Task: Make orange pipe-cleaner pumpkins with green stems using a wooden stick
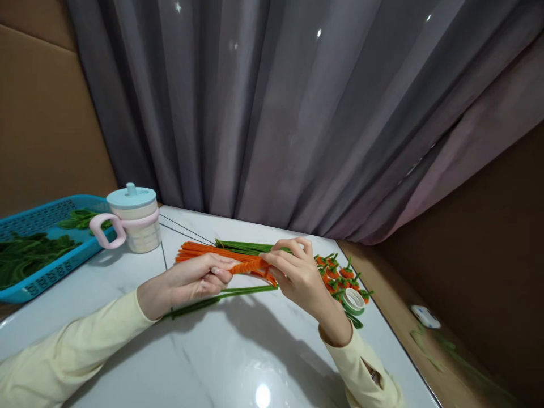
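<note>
An orange pipe cleaner (250,266), partly coiled, lies level above the white table, pinched at both ends.

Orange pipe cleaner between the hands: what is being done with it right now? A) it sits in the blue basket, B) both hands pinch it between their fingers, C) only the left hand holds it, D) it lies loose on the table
B: the orange pipe cleaner is pinched at one end by the left hand and at the other by the right hand, above the white table.
</note>
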A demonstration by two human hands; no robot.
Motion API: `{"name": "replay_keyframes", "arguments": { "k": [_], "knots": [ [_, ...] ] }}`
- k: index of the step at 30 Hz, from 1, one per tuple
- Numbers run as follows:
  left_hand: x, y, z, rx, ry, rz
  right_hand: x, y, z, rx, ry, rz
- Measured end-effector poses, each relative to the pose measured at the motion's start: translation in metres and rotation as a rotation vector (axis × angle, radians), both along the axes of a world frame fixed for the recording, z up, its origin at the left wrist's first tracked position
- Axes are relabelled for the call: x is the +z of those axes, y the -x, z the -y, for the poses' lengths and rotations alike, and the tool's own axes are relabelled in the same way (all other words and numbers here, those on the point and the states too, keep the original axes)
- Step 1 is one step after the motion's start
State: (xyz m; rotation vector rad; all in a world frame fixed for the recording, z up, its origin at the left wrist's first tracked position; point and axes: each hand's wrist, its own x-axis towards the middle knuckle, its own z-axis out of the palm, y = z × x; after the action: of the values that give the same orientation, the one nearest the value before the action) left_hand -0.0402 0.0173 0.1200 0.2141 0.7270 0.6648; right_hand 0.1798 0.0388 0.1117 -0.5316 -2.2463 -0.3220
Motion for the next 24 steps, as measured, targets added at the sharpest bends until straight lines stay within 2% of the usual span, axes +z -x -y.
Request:
{"name": "replay_keyframes", "arguments": {
  "k": [6, 13, 17, 21, 24],
  "knots": [
    [0.006, -0.008, 0.006, 0.035, -0.114, -0.175, -0.002, 0.0, -0.001, 0.053, 0.033, -0.005],
    [-0.006, -0.005, 0.004, -0.031, -0.415, -0.245, 0.004, 0.0, 0.001, 0.13, 0.256, -0.094],
    [-0.002, -0.008, 0.009, -0.045, -0.583, -0.388, 0.008, -0.001, 0.002, 0.14, 0.365, -0.135],
    [0.002, -0.011, 0.015, -0.062, -0.858, -0.61, 0.011, -0.003, 0.004, 0.076, 0.6, -0.152],
    [-0.002, -0.014, 0.021, -0.043, -1.101, -0.884, 0.013, -0.004, 0.007, 0.041, 0.886, -0.204]
  ]
}}
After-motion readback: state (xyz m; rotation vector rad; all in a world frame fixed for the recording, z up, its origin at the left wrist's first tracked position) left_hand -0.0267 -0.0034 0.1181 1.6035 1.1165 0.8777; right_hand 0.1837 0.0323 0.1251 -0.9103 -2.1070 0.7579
